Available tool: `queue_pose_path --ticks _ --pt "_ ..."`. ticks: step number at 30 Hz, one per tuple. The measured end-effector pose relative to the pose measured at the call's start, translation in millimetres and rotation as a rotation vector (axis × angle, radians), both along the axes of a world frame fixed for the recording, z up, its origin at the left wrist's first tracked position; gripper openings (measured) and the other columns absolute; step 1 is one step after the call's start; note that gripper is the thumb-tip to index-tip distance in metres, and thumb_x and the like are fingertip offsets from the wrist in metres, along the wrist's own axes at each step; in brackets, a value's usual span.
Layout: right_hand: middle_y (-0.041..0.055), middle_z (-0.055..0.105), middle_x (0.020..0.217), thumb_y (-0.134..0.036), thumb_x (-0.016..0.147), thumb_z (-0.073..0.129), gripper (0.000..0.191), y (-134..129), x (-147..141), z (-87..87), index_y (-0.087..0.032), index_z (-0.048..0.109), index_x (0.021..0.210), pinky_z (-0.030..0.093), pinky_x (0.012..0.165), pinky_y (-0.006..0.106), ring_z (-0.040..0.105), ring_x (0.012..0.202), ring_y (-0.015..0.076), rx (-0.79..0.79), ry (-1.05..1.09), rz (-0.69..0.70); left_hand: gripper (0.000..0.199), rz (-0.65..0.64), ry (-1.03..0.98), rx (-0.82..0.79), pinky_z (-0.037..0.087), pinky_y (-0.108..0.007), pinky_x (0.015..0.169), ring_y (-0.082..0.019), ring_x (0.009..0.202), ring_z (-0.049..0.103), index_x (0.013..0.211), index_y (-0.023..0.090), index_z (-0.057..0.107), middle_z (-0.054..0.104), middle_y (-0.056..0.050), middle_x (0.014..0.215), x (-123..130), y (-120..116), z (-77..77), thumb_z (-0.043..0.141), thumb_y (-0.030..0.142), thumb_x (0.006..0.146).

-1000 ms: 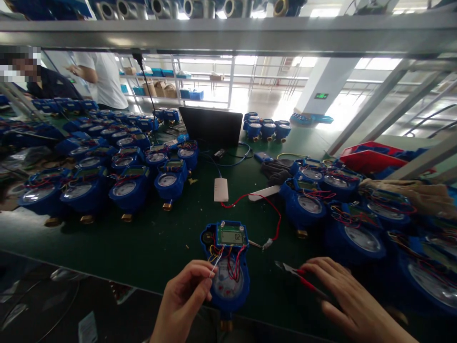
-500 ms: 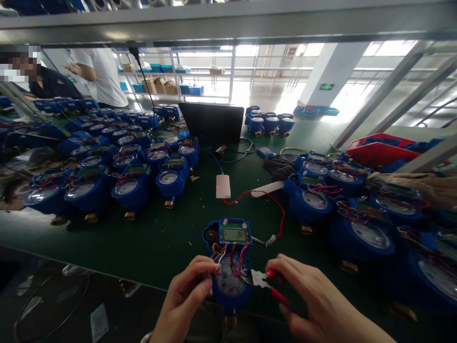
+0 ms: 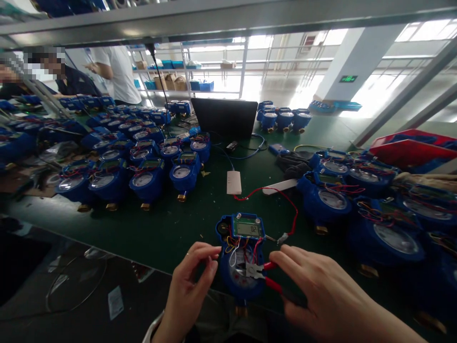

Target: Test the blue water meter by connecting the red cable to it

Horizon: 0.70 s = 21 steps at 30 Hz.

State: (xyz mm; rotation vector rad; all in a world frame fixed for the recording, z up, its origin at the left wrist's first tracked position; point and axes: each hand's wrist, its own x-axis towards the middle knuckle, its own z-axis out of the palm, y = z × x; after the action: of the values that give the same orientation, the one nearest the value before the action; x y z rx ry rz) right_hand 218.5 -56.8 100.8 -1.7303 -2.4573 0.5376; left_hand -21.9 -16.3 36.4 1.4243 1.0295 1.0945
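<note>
Meter (image 3: 243, 267), round blue plastic body with a glass dial, lies lidless on the green mat (image 3: 171, 228) just ahead of both sets of fingers; a small green board with a grey display sits at its far end, and thin red, yellow and white wires loop loosely over the dial. Left hand (image 3: 191, 281) rests at the meter's left flank, thumb and forefinger curled toward the wires; whether they pinch one cannot be told. Right hand (image 3: 321, 295) is closed around red-handled cutters (image 3: 264, 276), whose metal nose lies over the dial among the wires, just left of the fingertips. Brass fitting shows at the meter's near end, at the mat's near edge, between the wrists. Bare mat lies open to the left of the left hand and just beyond the meter. Beyond it a red lead (image 3: 282, 200) curves from a clip beside the display to a white box (image 3: 233, 182). Right of the right hand, crowded blue meters stand close. Rows of further meters fill the far left, well apart. Dark laptop (image 3: 224, 116) stands farther off, beyond the white box. Two people are at the far left.
</note>
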Motion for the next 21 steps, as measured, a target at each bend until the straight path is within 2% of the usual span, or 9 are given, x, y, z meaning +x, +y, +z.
queue_pose_path --ticks 3,13,21 --pt "0.0113 0.066 0.087 -0.020 0.066 0.050 0.029 2 -2 0.8 -0.016 0.064 0.091 0.050 0.063 0.039 0.064 0.074 0.0292 -0.022 -0.016 0.005 0.018 -0.011 0.033 0.052 0.050 -0.016 0.071 -0.012 0.083 0.062 0.097 0.027 0.075 0.064 -0.002 0.092 1 3 0.8 0.060 0.019 0.088" --pt "0.0075 0.066 0.082 -0.019 0.065 0.051 0.029 6 -10 6.0 -0.018 0.062 0.092 0.040 0.058 0.033 0.064 0.070 0.0271 -0.004 -0.092 0.029 0.019 -0.056 0.076 0.042 0.051 -0.019 0.071 -0.015 0.082 0.063 0.096 0.022 0.077 0.065 -0.004 0.087 2 0 9.1 0.060 0.022 0.089" --pt "0.0049 0.065 0.079 -0.018 0.066 0.051 0.026 5 -11 5.8 -0.019 0.061 0.090 0.030 0.055 0.030 0.063 0.065 0.0249 0.030 -0.079 0.043 0.020 -0.059 0.063 0.043 0.050 -0.017 0.072 -0.014 0.083 0.063 0.096 0.025 0.077 0.065 -0.003 0.088 4 1 10.7 0.059 0.022 0.089"
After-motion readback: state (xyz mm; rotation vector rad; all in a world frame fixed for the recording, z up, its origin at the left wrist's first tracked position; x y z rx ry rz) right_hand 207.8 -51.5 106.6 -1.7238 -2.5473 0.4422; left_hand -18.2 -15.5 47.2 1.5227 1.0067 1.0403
